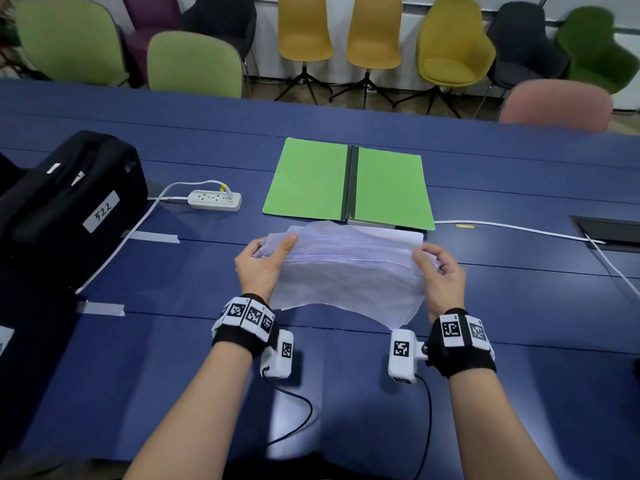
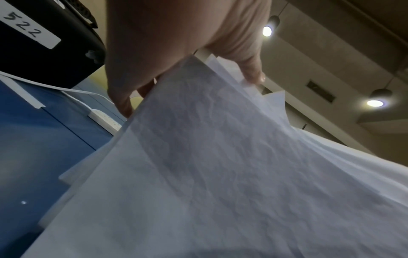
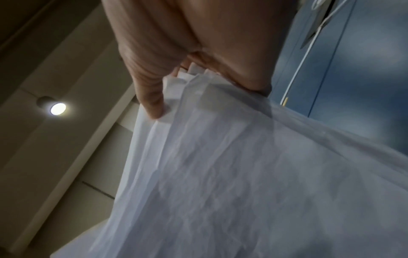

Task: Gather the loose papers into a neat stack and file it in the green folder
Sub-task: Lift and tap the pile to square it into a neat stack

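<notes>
Now my left hand point(image 1: 260, 263) and right hand point(image 1: 440, 276) pinch the papers point(image 1: 349, 268) by their sides; the open green folder point(image 1: 349, 183) lies at twelve o'clock.

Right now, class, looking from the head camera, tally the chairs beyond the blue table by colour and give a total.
light green chairs: 2
purple chair: 1
dark grey chairs: 2
yellow chairs: 3
dark green chair: 1
pink chair: 1
Total: 10
</notes>
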Available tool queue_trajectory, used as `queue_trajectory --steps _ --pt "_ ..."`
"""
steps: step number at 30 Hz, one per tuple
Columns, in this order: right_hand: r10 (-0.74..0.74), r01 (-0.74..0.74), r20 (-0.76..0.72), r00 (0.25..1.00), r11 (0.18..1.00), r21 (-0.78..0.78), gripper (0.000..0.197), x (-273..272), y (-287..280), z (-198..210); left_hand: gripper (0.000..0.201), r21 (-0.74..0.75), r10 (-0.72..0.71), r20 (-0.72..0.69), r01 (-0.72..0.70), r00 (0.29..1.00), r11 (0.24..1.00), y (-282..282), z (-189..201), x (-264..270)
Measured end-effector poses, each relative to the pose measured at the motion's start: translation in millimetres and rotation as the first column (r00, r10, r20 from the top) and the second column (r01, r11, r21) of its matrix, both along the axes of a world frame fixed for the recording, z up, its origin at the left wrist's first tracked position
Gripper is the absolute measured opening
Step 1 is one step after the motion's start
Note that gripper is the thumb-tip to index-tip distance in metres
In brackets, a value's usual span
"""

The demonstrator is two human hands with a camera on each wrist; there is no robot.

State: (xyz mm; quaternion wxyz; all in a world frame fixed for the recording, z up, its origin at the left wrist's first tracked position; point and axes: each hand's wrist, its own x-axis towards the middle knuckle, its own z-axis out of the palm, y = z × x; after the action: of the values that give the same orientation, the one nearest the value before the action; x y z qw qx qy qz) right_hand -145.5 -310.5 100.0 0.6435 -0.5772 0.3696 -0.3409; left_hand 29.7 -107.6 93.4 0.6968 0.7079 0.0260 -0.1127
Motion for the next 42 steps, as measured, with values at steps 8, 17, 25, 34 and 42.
queue_trajectory --steps 8,17,25,34,42 --pt "-0.038 0.033 0.054 0.998 0.995 0.091 0.015 6 -2 6 0.035 0.088 -0.024 -0.010 0.024 1.000 0.996 -2 7 1" --pt "-0.002 -0.002 0.044 0.999 0.994 0.108 0.024 -4 -3 -3 0.062 0.250 0.094 -0.020 -0.087 0.995 0.964 -18 21 -1" --pt "0.118 -0.118 -0.035 0.992 0.993 0.004 0.021 -8 2 2 0.059 0.375 0.000 0.011 -0.004 1.000 0.927 -26 34 -7" --pt "0.176 -0.192 -0.136 0.975 0.976 -0.108 0.014 -9 3 -6 0.038 0.381 -0.058 0.156 -0.006 0.986 0.925 -25 16 -1" --pt "0.472 -0.630 -0.466 0.749 0.726 -0.277 0.111 -18 13 0 0.037 0.407 -0.119 0.308 -0.017 0.944 0.913 -29 -6 9"
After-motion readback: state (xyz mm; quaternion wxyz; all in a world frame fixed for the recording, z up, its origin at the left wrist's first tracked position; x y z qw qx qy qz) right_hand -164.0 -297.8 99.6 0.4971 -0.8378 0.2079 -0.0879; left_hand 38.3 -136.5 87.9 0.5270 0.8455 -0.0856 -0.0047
